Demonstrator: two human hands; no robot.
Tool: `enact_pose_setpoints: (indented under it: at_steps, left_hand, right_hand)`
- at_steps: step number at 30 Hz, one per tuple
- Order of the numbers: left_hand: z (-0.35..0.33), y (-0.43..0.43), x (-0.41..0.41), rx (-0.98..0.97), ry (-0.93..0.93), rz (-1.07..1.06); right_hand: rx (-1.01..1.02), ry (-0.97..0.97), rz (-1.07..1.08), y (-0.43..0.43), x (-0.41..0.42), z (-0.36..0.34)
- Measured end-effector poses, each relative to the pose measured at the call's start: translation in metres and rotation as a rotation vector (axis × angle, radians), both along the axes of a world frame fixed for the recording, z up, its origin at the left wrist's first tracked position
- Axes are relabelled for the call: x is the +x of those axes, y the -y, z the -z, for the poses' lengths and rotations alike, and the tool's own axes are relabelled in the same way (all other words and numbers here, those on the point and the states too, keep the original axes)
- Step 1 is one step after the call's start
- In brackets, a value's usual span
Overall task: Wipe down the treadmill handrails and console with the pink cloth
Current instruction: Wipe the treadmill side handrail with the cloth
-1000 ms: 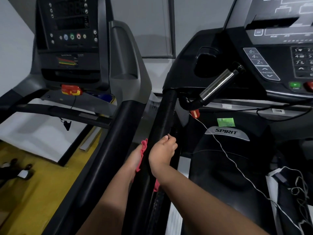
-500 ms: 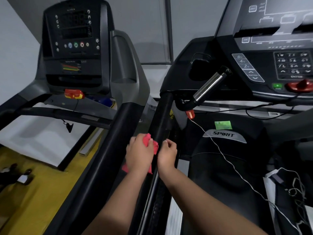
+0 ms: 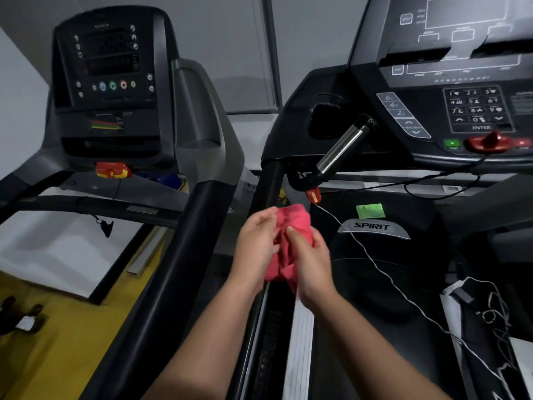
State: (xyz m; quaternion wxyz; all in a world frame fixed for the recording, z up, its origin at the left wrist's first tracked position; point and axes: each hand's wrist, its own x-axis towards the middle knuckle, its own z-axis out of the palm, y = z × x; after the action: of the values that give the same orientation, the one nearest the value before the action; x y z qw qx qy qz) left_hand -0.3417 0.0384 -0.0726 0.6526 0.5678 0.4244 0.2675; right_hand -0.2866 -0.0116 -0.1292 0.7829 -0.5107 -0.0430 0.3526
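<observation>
**A:** Where is the pink cloth (image 3: 291, 226) to be found?

**B:** It is held bunched between the left hand (image 3: 256, 241) and the right hand (image 3: 311, 261), just in front of the black handrail (image 3: 269, 183) and well below the console (image 3: 461, 82).

**A:** How is each grip set?

**B:** Both are closed on the fabric. The left grip is curled round the upper left edge. The right grip is pinched into the middle folds, though some blur is noted there.

**A:** How is the cloth expected to handle?

**B:** It is judged light, soft and limp, since folds are seen hanging beneath the hands. No fragility is expected, and little slip against skin. Loose tails could be caught on the white cord (image 3: 375, 267) or the chrome bar (image 3: 343, 148).

**A:** Where should it be taken hold of?

**B:** It is best gathered into a folded pad in one palm, with loose corners tucked in. The handrail can then be wrapped, and flat pressure can be given on the console keys.
</observation>
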Motion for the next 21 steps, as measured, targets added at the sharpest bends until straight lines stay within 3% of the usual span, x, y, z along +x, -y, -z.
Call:
enact_pose_setpoints:
  at_steps: [2, 4, 7, 10, 14, 17, 21]
  left_hand:
    - [0.006, -0.01, -0.006, 0.146, -0.088, -0.05]
    - [0.016, -0.021, -0.013, 0.197, -0.181, -0.126]
    - [0.041, -0.042, -0.018, 0.183, -0.381, -0.175]
    - [0.056, -0.054, -0.012, 0.143, -0.534, -0.095]
    - [0.061, -0.056, -0.006, 0.115, -0.665, 0.003]
    - [0.066, -0.058, -0.008, 0.11, -0.645, -0.008]
    - [0.072, -0.06, -0.013, 0.006, -0.446, -0.04]
  right_hand:
    - [-0.089, 0.069, 0.132, -0.002, 0.01, 0.004]
    - [-0.157, 0.114, 0.123, -0.003, 0.015, 0.007]
    - [-0.119, 0.019, -0.128, -0.009, 0.012, 0.007]
    - [-0.06, -0.115, -0.301, -0.018, 0.008, 0.01]
    - [-0.275, 0.163, -0.13, -0.029, 0.013, 0.031]
    - [-0.379, 0.342, -0.07, -0.033, 0.001, 0.032]
    - [-0.462, 0.445, -0.112, -0.042, -0.025, 0.032]
